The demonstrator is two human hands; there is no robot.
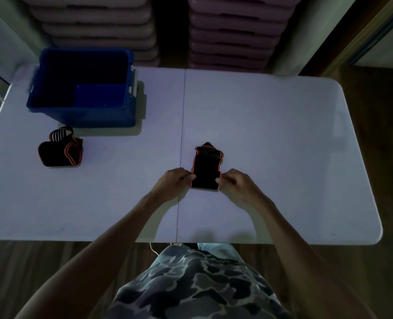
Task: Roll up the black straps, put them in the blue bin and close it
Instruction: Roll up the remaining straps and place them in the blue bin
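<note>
A black strap with orange edging lies near the middle of the white table, its near end partly rolled. My left hand pinches the roll's left side and my right hand pinches its right side. A second black strap with orange edging lies loosely bunched at the left, just in front of the blue bin. The bin stands open at the back left and I see no lid on it; its inside looks dark.
Two tall stacks of pale lidded containers rise behind the table's far edge. A seam runs down the table's middle. A wooden floor shows to the right and below the near edge. A thin white cable hangs at the near edge.
</note>
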